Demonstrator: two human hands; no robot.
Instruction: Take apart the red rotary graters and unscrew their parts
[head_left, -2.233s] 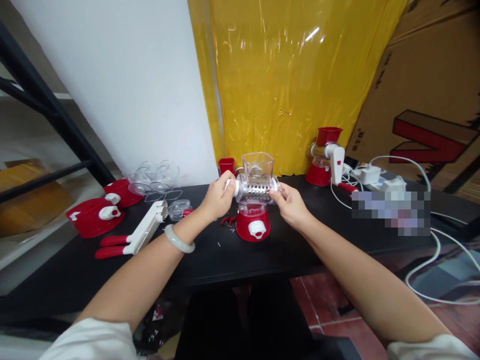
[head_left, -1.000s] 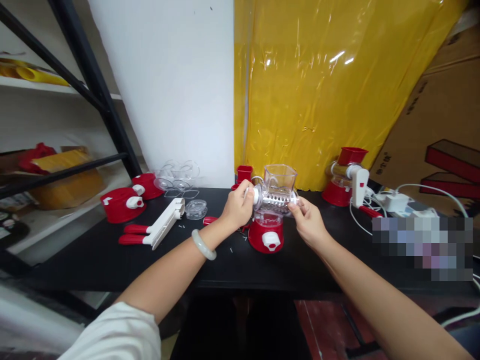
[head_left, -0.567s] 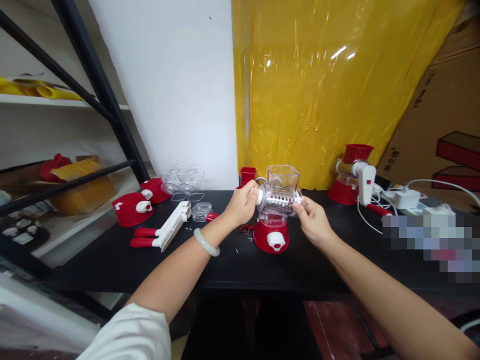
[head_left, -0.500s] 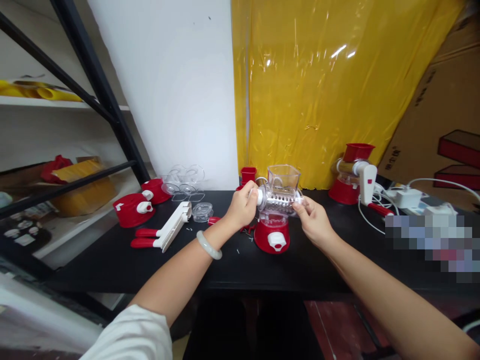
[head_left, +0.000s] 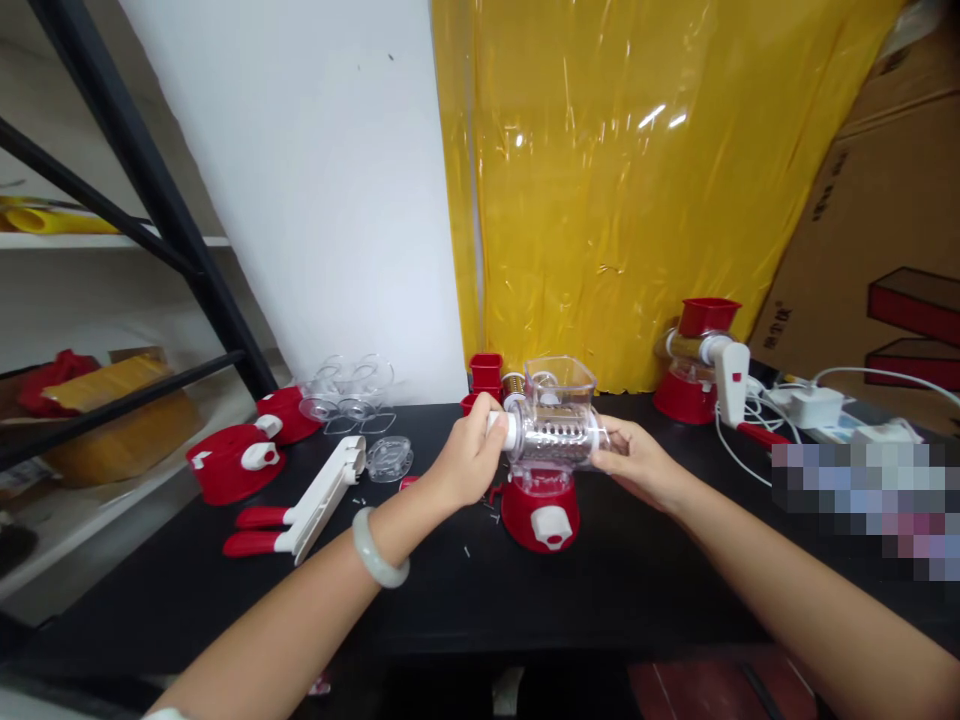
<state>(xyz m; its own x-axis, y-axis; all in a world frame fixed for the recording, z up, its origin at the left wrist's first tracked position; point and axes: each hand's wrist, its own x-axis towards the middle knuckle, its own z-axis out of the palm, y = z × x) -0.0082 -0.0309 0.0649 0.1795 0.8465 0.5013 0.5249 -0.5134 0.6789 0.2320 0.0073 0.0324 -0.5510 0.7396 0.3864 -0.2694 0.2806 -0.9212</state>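
Note:
In the head view a rotary grater stands on the black table, its red base (head_left: 517,510) carrying a clear housing (head_left: 561,374) with a square hopper. A perforated metal drum (head_left: 559,436) lies sideways inside the housing. My left hand (head_left: 472,455) is closed around the drum's white end (head_left: 510,430), which sticks out on the left. On the other side, my right hand (head_left: 643,465) grips the clear rim at the housing's right opening, thumb in front. Its other fingers are partly hidden behind the clear plastic.
Red bases (head_left: 236,465), white crank handles with red grips (head_left: 322,500), clear hoppers (head_left: 349,390) and a clear part (head_left: 390,458) lie left. Red pushers (head_left: 486,372) and spare drums stand behind. At right are an assembled grater (head_left: 686,390), cables and a white adapter (head_left: 816,407).
The camera has shifted, so the table things appear lower and mostly farther left. My right hand has moved from pinching at the drum's right end to holding the housing's rim. My left hand keeps its hold.

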